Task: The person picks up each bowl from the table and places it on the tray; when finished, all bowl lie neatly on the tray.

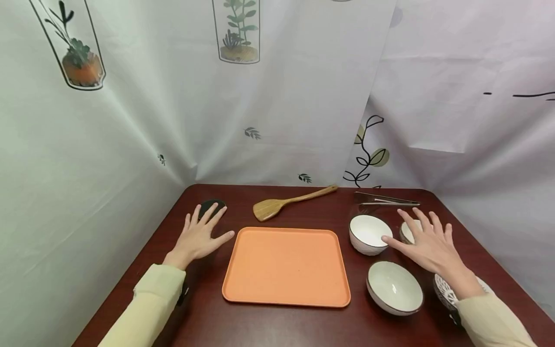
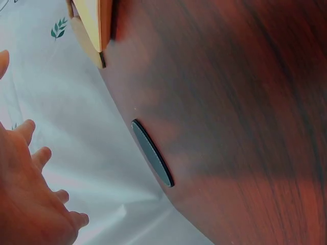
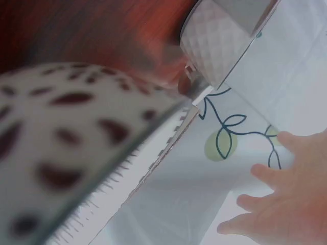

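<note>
The left hand [image 1: 197, 241] and right hand [image 1: 428, 246] are hovering, fingers spread, holding nothing. The white bowl [image 1: 367, 235] is sitting just left of the right hand; the black disc [image 2: 153, 154] is lying near the left fingertips; the orange tray [image 1: 286, 267] is stretching crosswise between.

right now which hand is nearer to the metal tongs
Right. The right hand, fingers spread, is just on the near side of the metal tongs; the left hand is far to their left, on the opposite side of the orange tray.
</note>
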Demonstrator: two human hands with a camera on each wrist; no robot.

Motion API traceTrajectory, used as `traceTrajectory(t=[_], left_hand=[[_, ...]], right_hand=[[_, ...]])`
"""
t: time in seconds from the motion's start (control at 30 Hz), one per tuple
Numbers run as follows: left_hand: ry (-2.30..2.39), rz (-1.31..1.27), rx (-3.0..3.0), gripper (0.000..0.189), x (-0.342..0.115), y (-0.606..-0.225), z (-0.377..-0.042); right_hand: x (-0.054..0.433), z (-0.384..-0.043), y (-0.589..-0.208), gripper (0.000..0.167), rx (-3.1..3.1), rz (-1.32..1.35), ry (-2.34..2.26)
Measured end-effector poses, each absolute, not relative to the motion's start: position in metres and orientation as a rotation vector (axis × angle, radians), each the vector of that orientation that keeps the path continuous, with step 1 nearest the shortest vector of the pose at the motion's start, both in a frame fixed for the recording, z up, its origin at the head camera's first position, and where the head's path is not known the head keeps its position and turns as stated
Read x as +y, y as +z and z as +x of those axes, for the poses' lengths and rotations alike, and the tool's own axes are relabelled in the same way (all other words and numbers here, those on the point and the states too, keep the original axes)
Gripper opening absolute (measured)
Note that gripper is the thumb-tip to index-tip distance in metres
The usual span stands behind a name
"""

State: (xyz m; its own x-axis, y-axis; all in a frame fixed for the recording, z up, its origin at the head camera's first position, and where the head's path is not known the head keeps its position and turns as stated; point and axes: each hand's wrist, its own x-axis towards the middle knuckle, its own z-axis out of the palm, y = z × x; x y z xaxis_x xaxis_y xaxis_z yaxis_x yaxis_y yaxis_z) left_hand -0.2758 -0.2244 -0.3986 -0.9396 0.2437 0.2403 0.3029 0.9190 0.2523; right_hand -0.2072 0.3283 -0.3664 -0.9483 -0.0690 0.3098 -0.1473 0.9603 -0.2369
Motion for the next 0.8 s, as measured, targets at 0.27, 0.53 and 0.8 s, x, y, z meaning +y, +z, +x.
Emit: traceTrajectory(t=[0.27,0.53,0.8], left_hand=[[-0.754,-0.349,-3.012,0.075,-0.203,-0.393,-0.25],[-1.162,-0.194,-3.109,0.052,-0.182,-0.416,-0.214],[-1.213,-0.134,-3.043,0.045,-0.184,-0.421,-0.212]], right_hand=[[0.358,-0.172,-0.376,0.112,-2.753,0.129,0.52],[0.402,-0.129,-0.404,0.124,-2.986,-0.071,0.565],[0.417,-0.125,-0.417,0.123,-3.242,-0.319,0.718]])
